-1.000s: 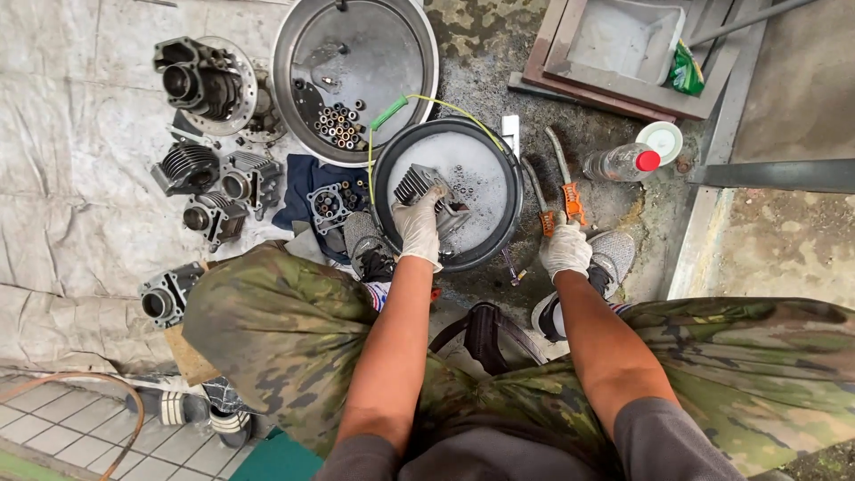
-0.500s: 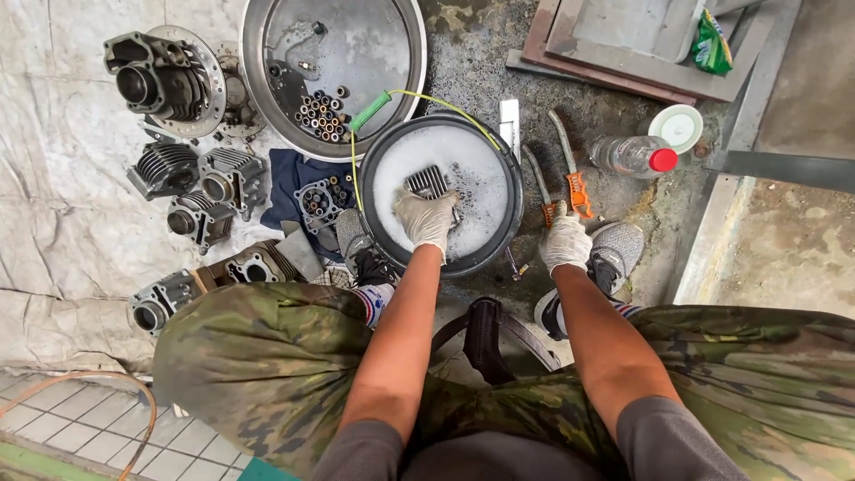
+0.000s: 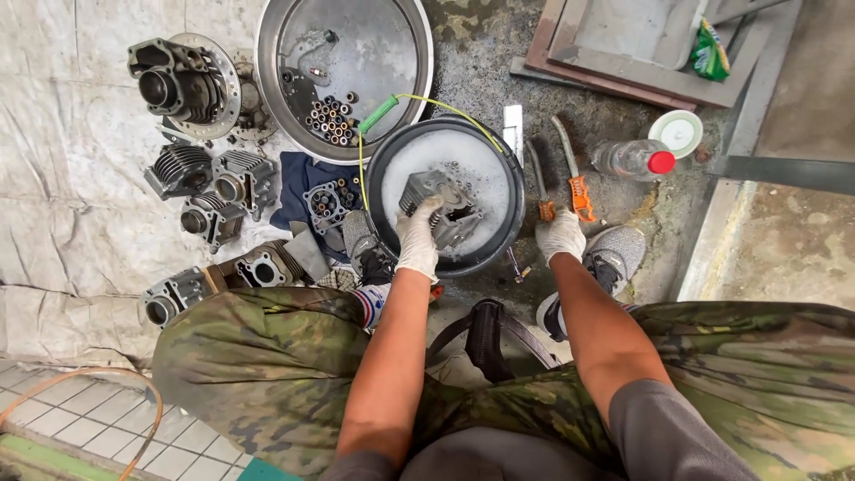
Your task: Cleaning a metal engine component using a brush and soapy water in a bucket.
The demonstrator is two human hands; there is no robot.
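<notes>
My gloved left hand [image 3: 417, 239] grips a grey finned engine cylinder [image 3: 438, 201], tilted up out of the foam in a black basin [image 3: 511, 198] of soapy water. My gloved right hand [image 3: 560, 235] rests curled on the wet ground right of the basin. It sits at the handle ends of two orange-handled brushes [image 3: 577, 191]; whether it grips one is unclear.
A large metal pan [image 3: 294, 31] holds small bushings and a green-handled tool [image 3: 379, 113]. Several finned engine cylinders [image 3: 215, 189] lie on the tarp at left. A red-capped plastic bottle [image 3: 637, 160] and a white lid [image 3: 675, 133] lie at right. My shoes flank the basin.
My left hand has raised and turned the cylinder out of the suds, so more of its body shows. The right hand has stayed by the brush handles.
</notes>
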